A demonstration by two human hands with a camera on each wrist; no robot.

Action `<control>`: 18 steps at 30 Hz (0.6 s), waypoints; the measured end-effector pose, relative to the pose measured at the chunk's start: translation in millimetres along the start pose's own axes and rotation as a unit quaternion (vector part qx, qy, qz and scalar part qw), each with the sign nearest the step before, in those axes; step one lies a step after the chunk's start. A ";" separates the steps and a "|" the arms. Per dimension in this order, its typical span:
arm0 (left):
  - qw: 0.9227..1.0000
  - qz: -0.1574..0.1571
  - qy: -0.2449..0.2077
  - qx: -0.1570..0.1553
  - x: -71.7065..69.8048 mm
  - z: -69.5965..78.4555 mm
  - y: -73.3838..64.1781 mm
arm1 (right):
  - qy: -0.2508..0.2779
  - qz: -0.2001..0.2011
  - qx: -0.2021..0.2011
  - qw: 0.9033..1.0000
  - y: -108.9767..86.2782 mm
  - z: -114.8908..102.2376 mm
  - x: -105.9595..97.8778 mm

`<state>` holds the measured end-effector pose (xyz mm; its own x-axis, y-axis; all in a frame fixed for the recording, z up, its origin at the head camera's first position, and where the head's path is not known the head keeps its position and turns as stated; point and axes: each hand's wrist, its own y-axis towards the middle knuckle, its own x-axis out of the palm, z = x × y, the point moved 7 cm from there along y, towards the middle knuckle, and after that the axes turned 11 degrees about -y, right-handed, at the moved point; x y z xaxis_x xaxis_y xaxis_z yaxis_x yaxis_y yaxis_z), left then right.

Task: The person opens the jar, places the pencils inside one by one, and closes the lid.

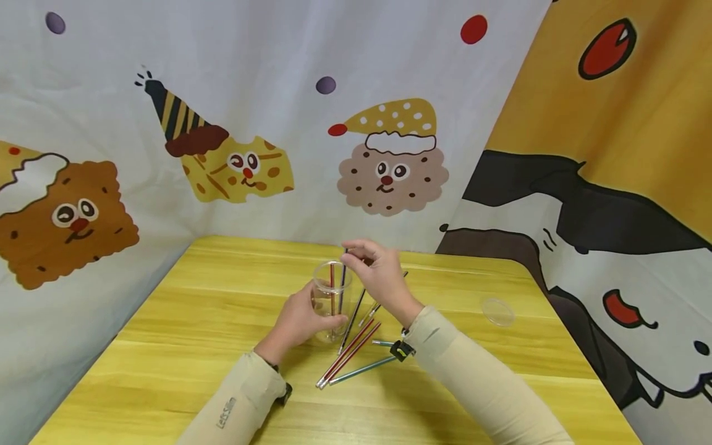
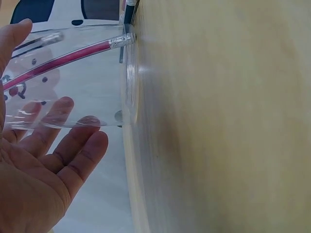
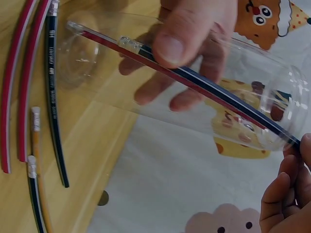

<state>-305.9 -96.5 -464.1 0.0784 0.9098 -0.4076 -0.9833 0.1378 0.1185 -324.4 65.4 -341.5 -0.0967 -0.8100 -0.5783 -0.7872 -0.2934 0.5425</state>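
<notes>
My left hand (image 1: 300,318) holds a clear plastic cup (image 1: 324,306) upright on the table, thumb on one side and fingers (image 2: 80,158) on the other. Inside the cup leans a red pencil (image 2: 68,60), its metal-and-eraser end at the bottom. Above the rim, my right hand (image 1: 384,275) pinches the upper end of a dark blue pencil (image 3: 214,90). Most of that pencil is inside the cup, eraser end down, and the right wrist view shows it beside the red one. Its eraser end appears short of the cup's bottom.
Loose pencils lie right of the cup: two red pencils (image 1: 347,355), teal pencils (image 1: 361,371), a dark pencil (image 3: 54,97) and a yellow pencil (image 3: 41,170) among them. A round clear lid (image 1: 497,312) lies farther right on the wooden table (image 1: 167,346). Printed cloth (image 1: 311,204) hangs behind.
</notes>
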 end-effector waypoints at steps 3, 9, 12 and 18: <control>1.000 -0.001 0.001 0.000 -0.5 -0.3 0.1 | -0.009 -0.006 -0.002 1.000 -2.1 0.4 5.2; 1.000 -0.001 0.008 0.005 0.2 1.1 0.4 | -0.038 -0.013 -0.012 0.999 -4.7 0.4 9.9; 1.000 0.002 0.011 0.008 -0.1 1.8 0.7 | -0.059 -0.018 -0.026 0.998 -5.0 -1.7 11.3; 1.000 0.007 0.013 0.010 -0.6 2.3 0.6 | -0.106 -0.023 -0.066 0.992 -3.7 -8.8 11.7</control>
<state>-306.2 -96.0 -461.7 0.0610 0.9014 -0.4287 -0.9807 0.1341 0.1425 -317.2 52.5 -344.9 -0.1995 -0.6735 -0.7118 -0.7079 -0.4032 0.5799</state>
